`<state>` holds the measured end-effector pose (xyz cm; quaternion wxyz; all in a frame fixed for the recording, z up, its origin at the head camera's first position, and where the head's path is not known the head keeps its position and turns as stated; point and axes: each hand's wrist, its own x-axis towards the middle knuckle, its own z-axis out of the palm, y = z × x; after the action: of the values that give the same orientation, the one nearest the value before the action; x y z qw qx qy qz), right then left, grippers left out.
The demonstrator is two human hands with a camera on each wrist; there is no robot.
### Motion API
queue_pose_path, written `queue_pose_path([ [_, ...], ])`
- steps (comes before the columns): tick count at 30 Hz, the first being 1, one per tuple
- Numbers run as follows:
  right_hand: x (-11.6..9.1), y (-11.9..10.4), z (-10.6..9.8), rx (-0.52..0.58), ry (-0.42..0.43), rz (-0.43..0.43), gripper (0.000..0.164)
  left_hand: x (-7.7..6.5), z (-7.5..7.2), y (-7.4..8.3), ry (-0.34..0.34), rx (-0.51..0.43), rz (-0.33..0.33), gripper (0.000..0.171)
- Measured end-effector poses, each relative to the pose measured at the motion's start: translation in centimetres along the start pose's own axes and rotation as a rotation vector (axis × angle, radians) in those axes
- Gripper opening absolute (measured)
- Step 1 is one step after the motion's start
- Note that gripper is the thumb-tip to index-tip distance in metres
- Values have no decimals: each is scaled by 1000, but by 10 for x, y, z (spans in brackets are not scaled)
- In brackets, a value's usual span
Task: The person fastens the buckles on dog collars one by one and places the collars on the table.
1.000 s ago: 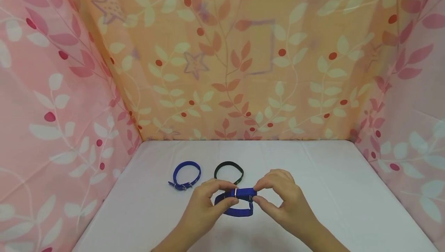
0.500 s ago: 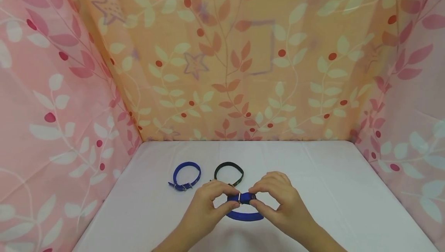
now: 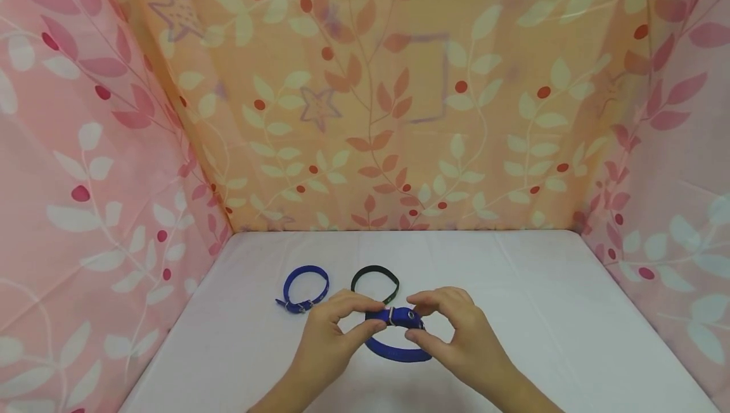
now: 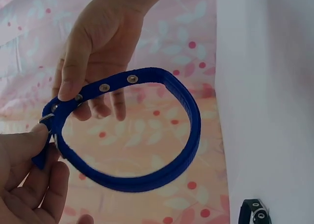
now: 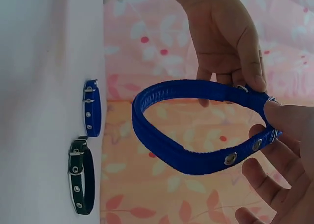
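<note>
A blue pet collar (image 3: 397, 354), buckled into a loop and studded with metal eyelets, is held up off the table between both hands. My left hand (image 3: 333, 330) pinches it beside the metal buckle (image 3: 391, 316); the pointed strap end (image 4: 39, 159) sticks out there in the left wrist view. My right hand (image 3: 462, 330) holds the strap just right of the buckle, its thumb (image 4: 69, 89) lying on the row of eyelets (image 4: 104, 87). In the right wrist view, the right fingers partly cover the strap near the buckle.
Another blue collar (image 3: 307, 268) lies looped on the white table (image 3: 513, 273), left of the hands. A dark collar (image 3: 374, 268) lies behind them, its near part hidden in the head view. Patterned cloth walls (image 3: 365, 147) stand on the back and both sides.
The held collar has turned, so an eyelet now faces up right of the buckle. The right finger and thumb have shifted along the strap; the left hand keeps its pinch. The table collars stay put.
</note>
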<state>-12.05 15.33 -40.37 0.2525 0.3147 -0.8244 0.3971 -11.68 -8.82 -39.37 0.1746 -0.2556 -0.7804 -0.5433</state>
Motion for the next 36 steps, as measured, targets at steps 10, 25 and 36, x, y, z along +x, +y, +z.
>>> queue_pose_path([
  [10, 2, 2, -2, 25, 26, 67, 49, 1, -6, 1, -30, -3, -104, 17],
  [25, 2, -1, -1, 58, 16, 123, 54, 3, -9, 2, 11, 0, -124, 14],
  [36, 2, 0, -2, 152, 1, 204, 30, 6, -16, 4, 95, 29, -104, 16],
])
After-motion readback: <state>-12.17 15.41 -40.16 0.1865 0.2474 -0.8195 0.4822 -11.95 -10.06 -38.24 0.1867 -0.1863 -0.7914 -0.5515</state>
